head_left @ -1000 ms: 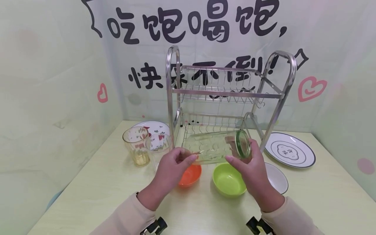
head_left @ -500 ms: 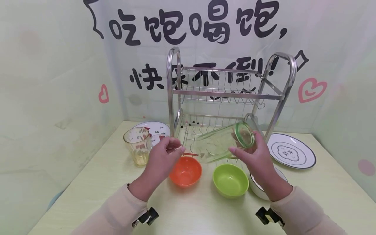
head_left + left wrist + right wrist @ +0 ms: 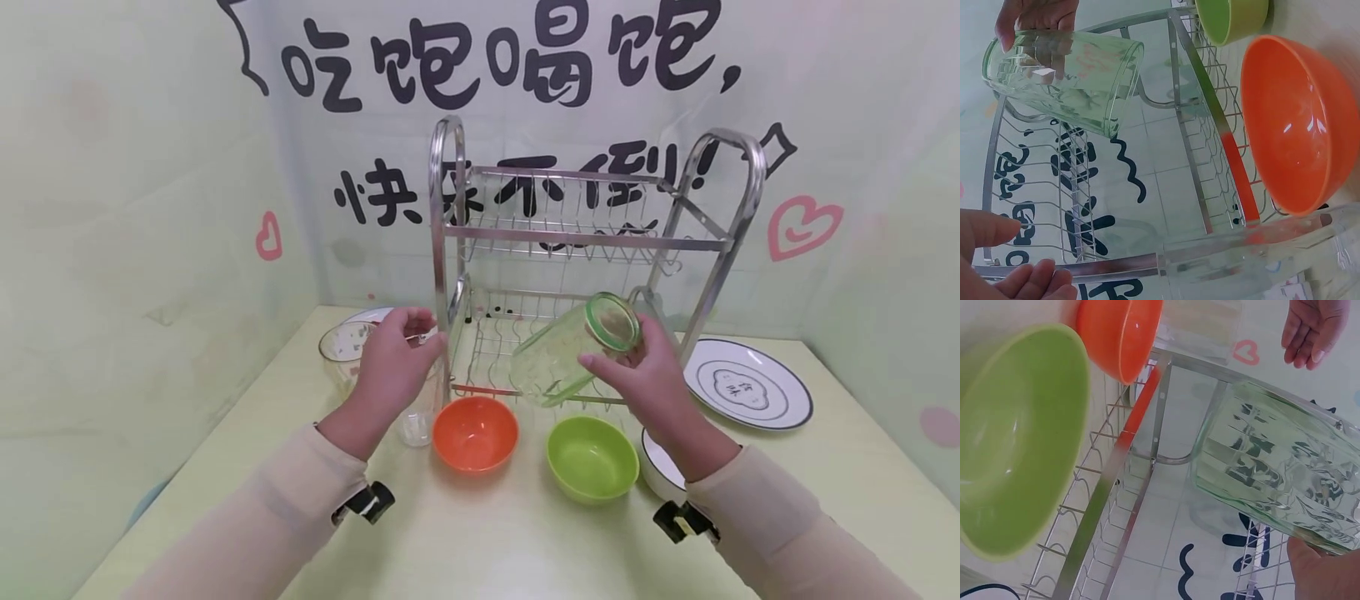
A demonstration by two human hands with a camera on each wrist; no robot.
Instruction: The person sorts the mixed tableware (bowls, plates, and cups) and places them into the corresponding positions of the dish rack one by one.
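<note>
My outstretched right hand [image 3: 652,382] grips the clear green glass tumbler [image 3: 557,350], slanting down leftward from fingers; my left hand [image 3: 393,358] is loosely curved.

A pale, wood-toned bench [image 3: 517,533] carries everything, with a two-tier metal rack [image 3: 585,238] standing upright toward its back. Just in front of the rack's left end sits an orange bowl [image 3: 476,437]; right of the rack's middle, in front, a green bowl [image 3: 592,462]; before its right end, a partly covered white bowl [image 3: 663,472]. Beside the rack's right post lies a dark-rimmed plate [image 3: 750,390]. Left of the rack are a clear glass [image 3: 416,427], a yellowish glass [image 3: 339,354] and a mostly hidden plate [image 3: 367,316].
</note>
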